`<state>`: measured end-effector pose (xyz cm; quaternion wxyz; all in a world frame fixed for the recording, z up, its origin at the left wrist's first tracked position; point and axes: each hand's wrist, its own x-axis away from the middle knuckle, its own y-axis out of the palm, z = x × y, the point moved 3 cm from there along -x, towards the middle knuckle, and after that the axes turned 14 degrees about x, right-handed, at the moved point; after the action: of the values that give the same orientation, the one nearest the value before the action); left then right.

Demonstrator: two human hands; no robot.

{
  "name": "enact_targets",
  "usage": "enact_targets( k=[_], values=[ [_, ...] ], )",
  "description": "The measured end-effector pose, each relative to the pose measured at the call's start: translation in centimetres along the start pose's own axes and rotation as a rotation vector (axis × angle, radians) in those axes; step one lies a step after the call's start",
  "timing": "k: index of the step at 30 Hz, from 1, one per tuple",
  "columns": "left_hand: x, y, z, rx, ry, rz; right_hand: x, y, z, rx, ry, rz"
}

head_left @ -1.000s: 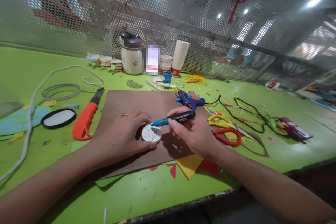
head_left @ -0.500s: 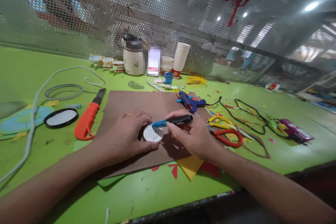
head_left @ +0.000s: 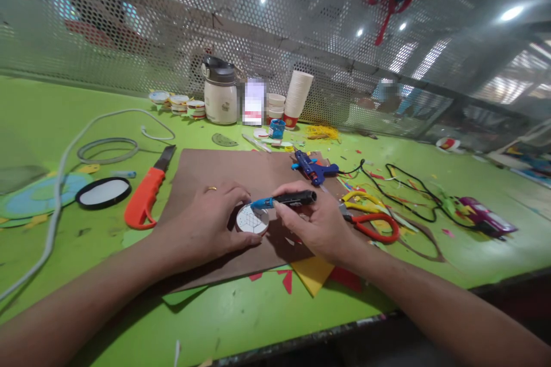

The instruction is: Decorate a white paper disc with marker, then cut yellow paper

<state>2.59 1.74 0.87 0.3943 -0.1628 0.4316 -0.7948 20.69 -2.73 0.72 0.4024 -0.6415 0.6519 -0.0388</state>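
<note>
Pinching a blue-tipped marker (head_left: 284,200) — right hand (head_left: 316,226); left hand (head_left: 206,221) curled, fingers pressing white disc (head_left: 252,219).

Brown board (head_left: 224,175) bare behind hands; glue gun (head_left: 312,167) and scissors (head_left: 365,215) crowd the right.

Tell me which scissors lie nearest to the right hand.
The red-handled scissors, just beside the right hand; the yellow-handled scissors lie farther back.

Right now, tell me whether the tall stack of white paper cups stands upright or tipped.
Leaning, not fallen: the tall stack of white paper cups tilts right at its top, base on the green table.
</note>
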Motion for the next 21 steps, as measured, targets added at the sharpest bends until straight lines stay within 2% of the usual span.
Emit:
enact_targets(
  k=[8, 18, 21],
  values=[
    [0.07, -0.22, 0.48, -0.001, -0.031, -0.021, 0.37, -0.49, 0.32, -0.130, 0.082, -0.028],
    [0.17, -0.48, 1.04, -0.030, -0.075, 0.002, 0.19, -0.98, 0.42, -0.130, 0.102, 0.002],
    [0.26, -0.44, 1.02, -0.025, -0.026, -0.018, 0.13, -0.95, 0.68, -0.117, 0.094, 0.011]
  ],
)
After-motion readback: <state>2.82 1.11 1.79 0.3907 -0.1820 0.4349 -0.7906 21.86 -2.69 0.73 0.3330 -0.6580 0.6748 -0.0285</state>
